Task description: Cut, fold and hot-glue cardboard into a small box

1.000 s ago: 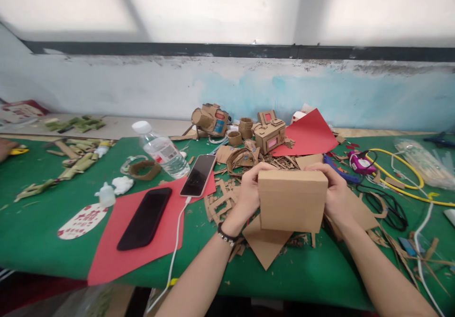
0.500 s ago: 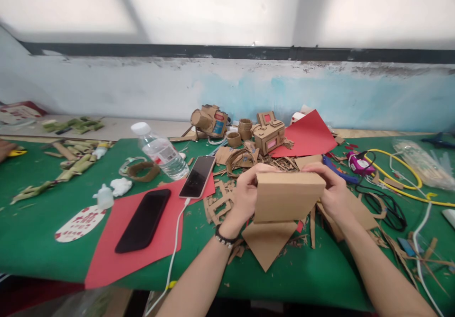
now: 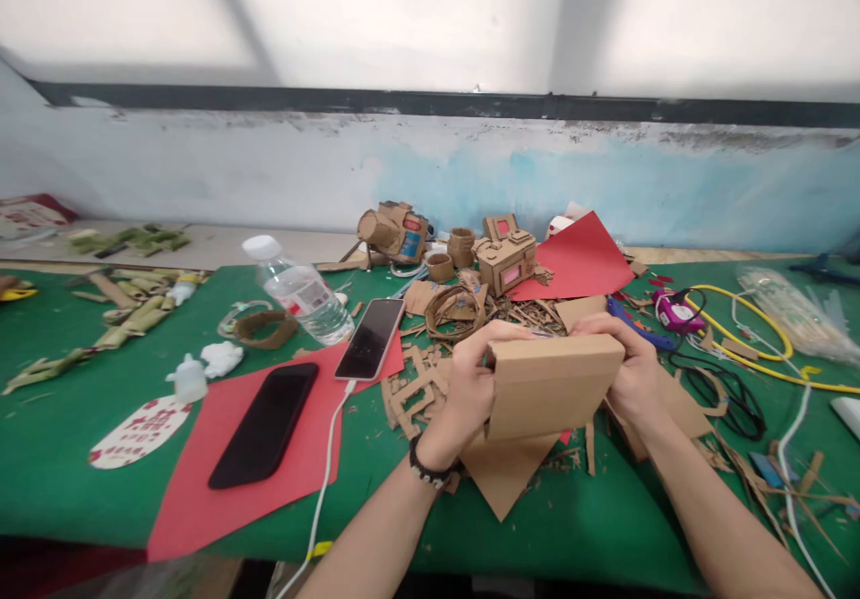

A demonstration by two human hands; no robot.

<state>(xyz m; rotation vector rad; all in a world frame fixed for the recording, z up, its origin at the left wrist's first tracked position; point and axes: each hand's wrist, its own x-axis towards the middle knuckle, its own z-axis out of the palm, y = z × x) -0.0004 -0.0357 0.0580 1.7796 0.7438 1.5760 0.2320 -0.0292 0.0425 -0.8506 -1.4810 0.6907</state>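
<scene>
Both hands hold a shallow brown cardboard box (image 3: 556,390) in the air, one at each end. My left hand (image 3: 471,386), with a dark beaded bracelet at the wrist, is closed round the box's left end. Round the right end, my right hand (image 3: 635,375) is closed too, its fingers over the far edge. The box's far side and most fingertips are hidden. Below it, a flat cardboard sheet (image 3: 507,481) lies with one corner toward me. Cardboard scraps (image 3: 417,389) are strewn around the hands.
Cardboard camera models (image 3: 509,257) stand near the wall, beside red paper (image 3: 581,257). On the left are a tilted water bottle (image 3: 305,295), a charging phone (image 3: 369,339), a black phone (image 3: 265,424) and a small glue bottle (image 3: 188,379). A purple glue gun (image 3: 675,311) and yellow cable (image 3: 759,312) lie right.
The cardboard box has turned slightly in both hands, its face tilting more toward me and its right end rising. It sits a little lower and further right. Both hands keep their grip.
</scene>
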